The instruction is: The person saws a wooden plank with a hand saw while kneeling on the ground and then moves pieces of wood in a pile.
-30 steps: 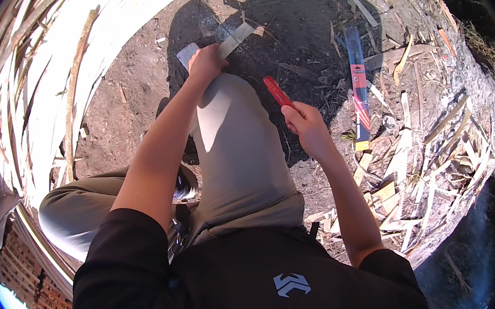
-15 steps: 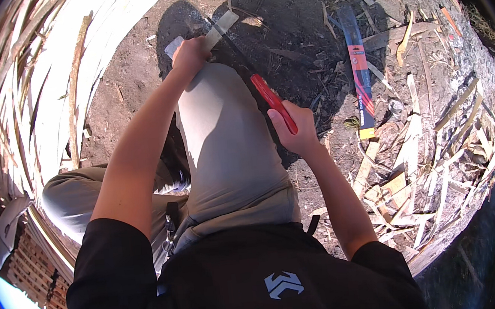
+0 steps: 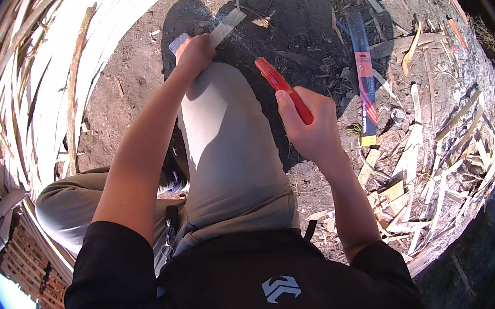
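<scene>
My left hand [image 3: 196, 54] is closed around a pale flat strip of wood [image 3: 230, 25] just beyond my raised knee. The strip's far end sticks out to the upper right of my fist. A small whitish piece [image 3: 178, 42] shows on the fist's other side; whether it belongs to the strip I cannot tell. In my right hand [image 3: 310, 122] is a hand saw [image 3: 276, 79], gripped by its red handle. Its thin blade is hardly visible and points toward the strip; whether they touch is unclear. Pale sawdust lies on the dark ground around the strip.
A long flat blade package [image 3: 366, 91] in blue, red and yellow lies on the dirt to the right. Beyond it are heaps of split wood scraps [image 3: 408, 162]. Many long pale strips [image 3: 17, 88] are stacked at the left. My bent leg [image 3: 231, 138] stands between my arms.
My right hand has shifted slightly right with the saw, and the blade that showed dark across the strip is now barely seen. My left hand keeps its hold on the strip.
</scene>
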### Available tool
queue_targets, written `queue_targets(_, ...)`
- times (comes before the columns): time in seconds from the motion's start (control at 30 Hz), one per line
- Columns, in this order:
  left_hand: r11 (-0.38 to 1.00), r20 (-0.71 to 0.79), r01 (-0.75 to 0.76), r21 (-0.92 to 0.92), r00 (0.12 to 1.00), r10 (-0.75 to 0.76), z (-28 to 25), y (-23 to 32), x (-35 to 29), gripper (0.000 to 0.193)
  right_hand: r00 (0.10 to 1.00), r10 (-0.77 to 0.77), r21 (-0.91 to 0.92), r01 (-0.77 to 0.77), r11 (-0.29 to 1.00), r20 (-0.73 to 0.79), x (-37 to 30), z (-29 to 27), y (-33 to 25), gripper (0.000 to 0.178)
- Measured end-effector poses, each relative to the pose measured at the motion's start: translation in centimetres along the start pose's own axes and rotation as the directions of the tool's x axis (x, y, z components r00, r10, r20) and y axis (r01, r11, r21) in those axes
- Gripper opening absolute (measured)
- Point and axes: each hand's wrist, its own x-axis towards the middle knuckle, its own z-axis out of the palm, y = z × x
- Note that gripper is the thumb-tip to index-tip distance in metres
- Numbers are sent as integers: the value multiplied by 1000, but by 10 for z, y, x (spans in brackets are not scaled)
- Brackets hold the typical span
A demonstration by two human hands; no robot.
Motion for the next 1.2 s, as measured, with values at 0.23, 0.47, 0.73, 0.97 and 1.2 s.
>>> queue_targets(0.23,998,14,61,-15,998,-61,-7,5,-4,30,997,-62,-93,65,994,38,5,-19,28,30)
queue_targets(0.47,1000,36,-1,10,999,1,-1,7,0,33,973,-229,-93,229,969,19,6,8,101,26)
queue_targets(0.73,1000,30,-24,11,999,24,-5,-2,4,32,982,-186,-24,185,982,-18,13,26,104,28)
queue_targets(0.97,996,99,-14,89,995,5,-2,1,8,40,992,-116,-7,116,993,-39,27,16,87,29)
queue_targets(1.2,999,43,-43,6,998,43,-4,-6,0,38,995,-100,-45,99,994,1,-10,5,67,28)
